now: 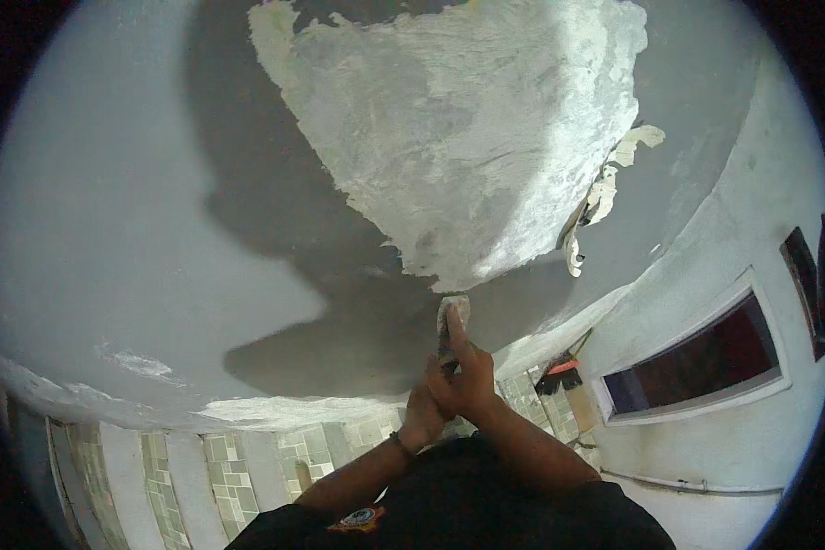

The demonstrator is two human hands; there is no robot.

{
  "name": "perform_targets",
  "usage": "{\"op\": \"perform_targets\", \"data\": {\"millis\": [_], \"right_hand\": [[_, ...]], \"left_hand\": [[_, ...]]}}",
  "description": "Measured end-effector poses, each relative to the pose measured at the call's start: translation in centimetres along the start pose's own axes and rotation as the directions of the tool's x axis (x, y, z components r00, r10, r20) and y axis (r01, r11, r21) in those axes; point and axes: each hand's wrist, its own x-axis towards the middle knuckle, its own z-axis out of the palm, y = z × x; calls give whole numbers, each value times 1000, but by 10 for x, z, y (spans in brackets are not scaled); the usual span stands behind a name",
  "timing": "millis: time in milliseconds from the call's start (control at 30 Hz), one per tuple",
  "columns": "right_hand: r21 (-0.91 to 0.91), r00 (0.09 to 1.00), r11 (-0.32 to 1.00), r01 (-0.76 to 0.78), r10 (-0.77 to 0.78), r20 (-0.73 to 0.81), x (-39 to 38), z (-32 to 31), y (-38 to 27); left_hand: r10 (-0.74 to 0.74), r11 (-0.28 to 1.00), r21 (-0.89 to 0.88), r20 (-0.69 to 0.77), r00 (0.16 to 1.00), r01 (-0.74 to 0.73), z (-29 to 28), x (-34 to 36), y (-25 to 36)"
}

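Observation:
My right hand [475, 380] grips a putty knife [453, 314], its index finger stretched along the blade. Close below it, my left hand [422, 411] is closed about the knife's handle, its fingers partly hidden by the right hand. The blade's tip meets the lower point of a large bare patch [449, 156] of rough, pale plaster on the grey painted wall [101, 229]. Along the patch's right edge, curled flakes of peeling paint [601, 194] hang loose.
Whitish scuffed strips [284, 411] run low on the wall. Below lie greenish tiles [227, 467] between pale bands. At right are a white-framed dark window [701, 362] and a broom [559, 374] with dark bristles. My shadow [275, 229] falls across the wall.

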Motion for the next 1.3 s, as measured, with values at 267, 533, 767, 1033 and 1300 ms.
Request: {"op": "perform_targets", "data": {"millis": [267,533,767,1033,1300], "right_hand": [[-125,1000,992,26,-26,5,10,6,6],[-163,984,977,135,-151,-93,17,6,9],[-47,995,996,74,-77,-61,13,5,1],[23,994,997,-68,70,-87,11,14,-9],[367,963,907,-205,253,-89,-3,15,-40]], "left_hand": [[-100,966,-235,30,994,105,-18,8,11],[-9,1000,-4,19,1000,9,-14,18,5],[-193,948,-233,118,974,216,-20,12,4],[-24,948,-319,-12,1000,19,-37,14,11],[-277,920,-159,380,883,358,-83,-17,19]]}}
